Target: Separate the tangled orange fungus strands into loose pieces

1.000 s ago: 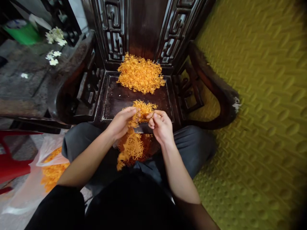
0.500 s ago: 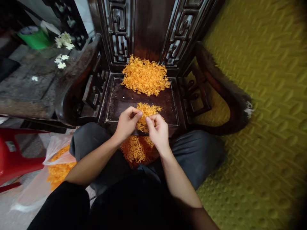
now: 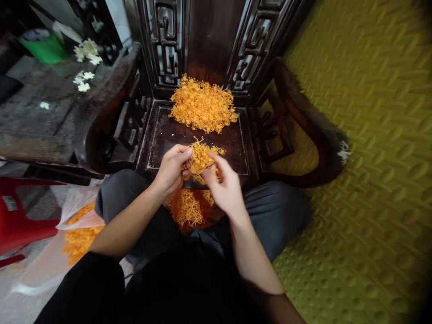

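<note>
Small orange, branched, stringy pieces lie in a small pile (image 3: pixel 205 154) near the front of a dark wooden chair seat (image 3: pixel 162 144). My left hand (image 3: pixel 173 167) is closed at the pile's left edge, thumb and forefinger pinched on a thin orange sprig. At the right side my right hand (image 3: pixel 227 182) has its thumb and forefinger apart, with orange pieces close behind them. A larger orange pile (image 3: pixel 204 105) rests at the back of the seat. Below the seat edge, between my knees, is another orange heap (image 3: pixel 191 208), partly hidden by my right hand.
Carved armrests (image 3: pixel 104 108) flank the seat. On the left, a dark table (image 3: pixel 30 119) bears white flowers (image 3: pixel 83 81) and a green tape roll (image 3: pixel 43 45). A clear bag (image 3: pixel 76 216) of orange pieces lies near a red stool (image 3: pixel 23 220). Yellow-green textured matting (image 3: pixel 371 135) is at right.
My hands have moved apart slightly. The right thumb and forefinger have gone from pinched to spread, while the left stays pinched. The whole view has shifted a little.
</note>
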Demonstrator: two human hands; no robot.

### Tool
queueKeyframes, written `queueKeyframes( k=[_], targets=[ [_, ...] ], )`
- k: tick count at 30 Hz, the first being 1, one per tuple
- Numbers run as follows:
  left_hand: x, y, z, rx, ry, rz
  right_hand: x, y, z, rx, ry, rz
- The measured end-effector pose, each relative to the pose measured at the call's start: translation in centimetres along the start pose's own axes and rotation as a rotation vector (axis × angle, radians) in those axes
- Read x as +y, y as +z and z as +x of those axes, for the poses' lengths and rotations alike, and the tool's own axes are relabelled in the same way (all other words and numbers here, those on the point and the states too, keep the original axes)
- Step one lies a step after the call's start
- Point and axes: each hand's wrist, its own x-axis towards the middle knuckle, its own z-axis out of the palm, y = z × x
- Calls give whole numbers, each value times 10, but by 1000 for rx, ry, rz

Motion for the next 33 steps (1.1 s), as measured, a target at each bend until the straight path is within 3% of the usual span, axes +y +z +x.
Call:
queueKeyframes(
  k=[1,3,6,7,8,10,12,15,18,22,24,28,33],
  targets=[
    [-1,0,-1,-19,-6,-3,-2,7,1,-3,-30,-96],
    [0,-4,-1,-47,-16,-33,-4,16,1,130,-94,-168],
    [5,-12,2,-13,-44,-147,-12,11,-4,458,-165,90],
    [7,-13,3,0,-57,-201,-16,5,-7,514,-179,191],
    [8,-13,3,-3,-76,-258,-20,0,-10,514,-177,258],
    [8,-8,2,-63,-128,-360,-28,-7,-17,373,-141,239],
    [5,1,-3,-138,-162,-430,-31,-6,-24,200,-151,45],
    [3,11,-13,-158,-165,-474,-26,4,-28,71,-311,-297],
    [2,15,-23,-169,-153,-476,-18,15,-28,126,-381,-472],
    [1,16,-31,-203,-76,-472,-15,21,-23,414,-334,-509],
    [0,17,-33,-202,-54,-453,-16,21,-21,472,-297,-486],
    [-2,14,-34,-185,0,-376,-19,18,-19,430,-200,-442],
    [-5,12,-33,-141,58,-262,-19,16,-19,305,-68,-227]
  ],
)
